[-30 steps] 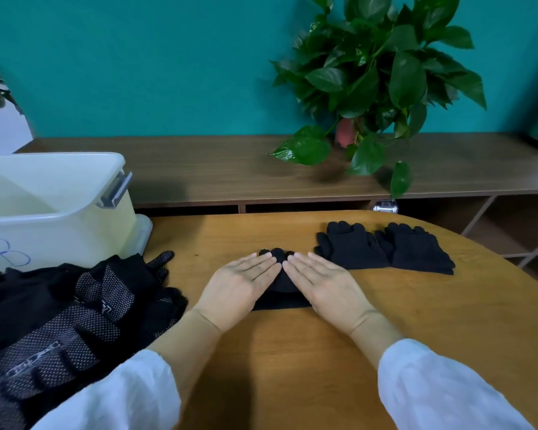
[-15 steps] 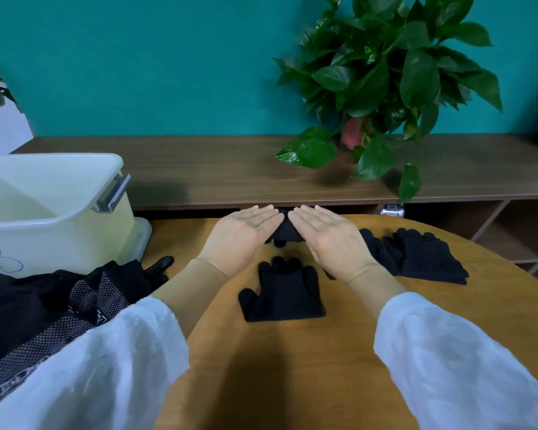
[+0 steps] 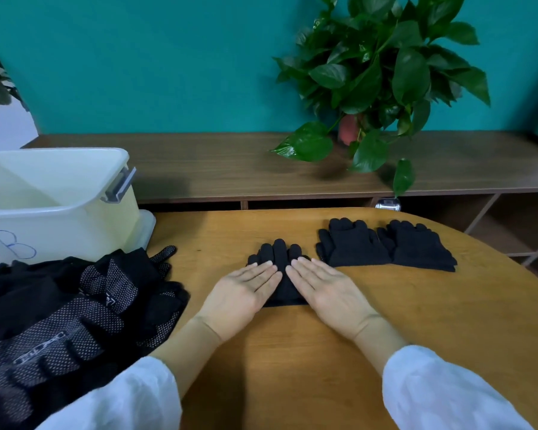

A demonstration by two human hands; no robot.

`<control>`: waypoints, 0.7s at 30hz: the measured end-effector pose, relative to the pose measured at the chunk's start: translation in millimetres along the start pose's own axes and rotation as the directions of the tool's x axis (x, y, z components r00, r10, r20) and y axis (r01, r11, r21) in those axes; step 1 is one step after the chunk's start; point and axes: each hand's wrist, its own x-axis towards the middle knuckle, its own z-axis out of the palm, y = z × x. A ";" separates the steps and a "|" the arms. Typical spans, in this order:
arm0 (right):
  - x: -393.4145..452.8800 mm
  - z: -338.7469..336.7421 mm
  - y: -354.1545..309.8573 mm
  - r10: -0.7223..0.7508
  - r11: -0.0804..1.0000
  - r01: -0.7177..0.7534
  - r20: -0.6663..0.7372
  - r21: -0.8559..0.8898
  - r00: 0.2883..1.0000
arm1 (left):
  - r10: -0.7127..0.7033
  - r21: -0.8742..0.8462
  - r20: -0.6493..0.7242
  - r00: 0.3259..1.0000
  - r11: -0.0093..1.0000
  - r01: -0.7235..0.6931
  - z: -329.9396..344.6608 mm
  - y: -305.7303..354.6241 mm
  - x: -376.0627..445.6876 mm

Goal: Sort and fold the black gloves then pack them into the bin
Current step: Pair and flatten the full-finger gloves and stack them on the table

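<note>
Two flat hands, your left hand and right hand, press one black glove mid-table; two gloves lie right, one bin left beside a dotted pile.

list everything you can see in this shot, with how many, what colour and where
Plain gloves under the hands: count unclear, black, table centre.
Laid-out plain gloves: two stacks side by side, black, right of centre.
Dotted gloves: a heap, black with pale dots, table's left.
Bin: one, cream, a blue mark on its wall, far left.
Table: one, light wood, rounded.
Shelf: one, dark wood, along the teal wall.
Plant: one, green, on the shelf.
Left hand: flat on the centre gloves, fingers straight.
Right hand: flat beside it, likewise.
Sleeves: two, white.
</note>
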 end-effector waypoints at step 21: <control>1.0 -5.1 -21.4 0.159 0.981 -0.158 0.004 0.116 0.987 | -0.137 -0.098 0.048 0.989 0.985 0.141 -0.6 5.0 -18.7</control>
